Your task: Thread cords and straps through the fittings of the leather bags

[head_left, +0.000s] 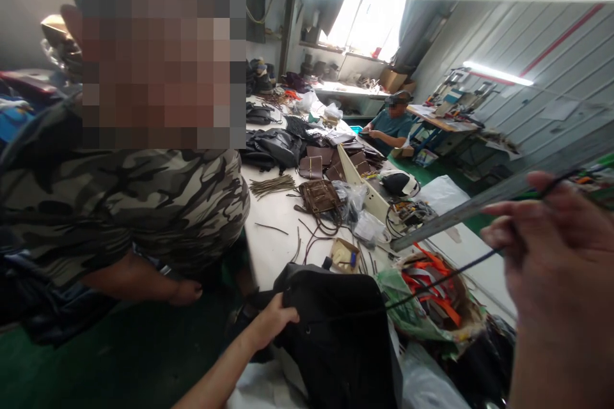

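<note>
A large black bag point(343, 332) with small metal eyelets lies in front of me. My left hand point(275, 321) is closed on its upper left edge, thumb on top of the fabric. Raised at the far right, my right hand point(551, 230) pinches a thin black cord point(448, 278). From my fingers the cord runs taut down and left to the bag's dark surface, where its end is hard to make out.
A co-worker in a camouflage shirt point(192, 204) stands close at left. On the white table point(268, 255) are a brown leather bag point(320, 197), greenish strips point(273, 186) and a small box point(344, 255). A sack of orange straps point(432, 294) and a metal post point(460, 211) are at right.
</note>
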The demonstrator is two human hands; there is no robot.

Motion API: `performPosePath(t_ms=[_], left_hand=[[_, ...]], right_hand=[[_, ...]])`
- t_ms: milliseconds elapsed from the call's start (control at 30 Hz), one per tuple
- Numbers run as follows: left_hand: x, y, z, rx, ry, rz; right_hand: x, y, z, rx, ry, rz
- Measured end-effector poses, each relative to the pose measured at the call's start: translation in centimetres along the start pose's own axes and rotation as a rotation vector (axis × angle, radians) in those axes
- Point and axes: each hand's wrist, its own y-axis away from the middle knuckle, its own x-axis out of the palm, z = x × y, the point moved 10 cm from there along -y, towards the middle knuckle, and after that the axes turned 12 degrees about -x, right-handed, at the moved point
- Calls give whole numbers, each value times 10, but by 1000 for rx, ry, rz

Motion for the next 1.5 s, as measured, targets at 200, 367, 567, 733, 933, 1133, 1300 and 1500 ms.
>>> performPosePath(t_ms=[200,367,567,733,933,1133,1300,1500], left_hand=[[-6,6,0,1,-35,-33],[1,3,-4,39,-75,-6],[16,4,-13,102,-95,36],[28,10,-27,188,-75,99],[32,11,-32,232,-43,126],[30,10,-32,254,-55,105],[34,8,-35,315,-114,101],[32,17,-40,421,-297,40]], right_hand=[[127,122,-13,0,-9,552],[219,249,-30,-173,193,1088],[244,256,-33,-276,423,1187],[252,257,-30,-352,440,1213],[256,258,-24,-369,407,1196],[252,257,-18,-371,364,1163],[258,263,-26,-254,359,1135],[254,287,-37,96,164,949]])
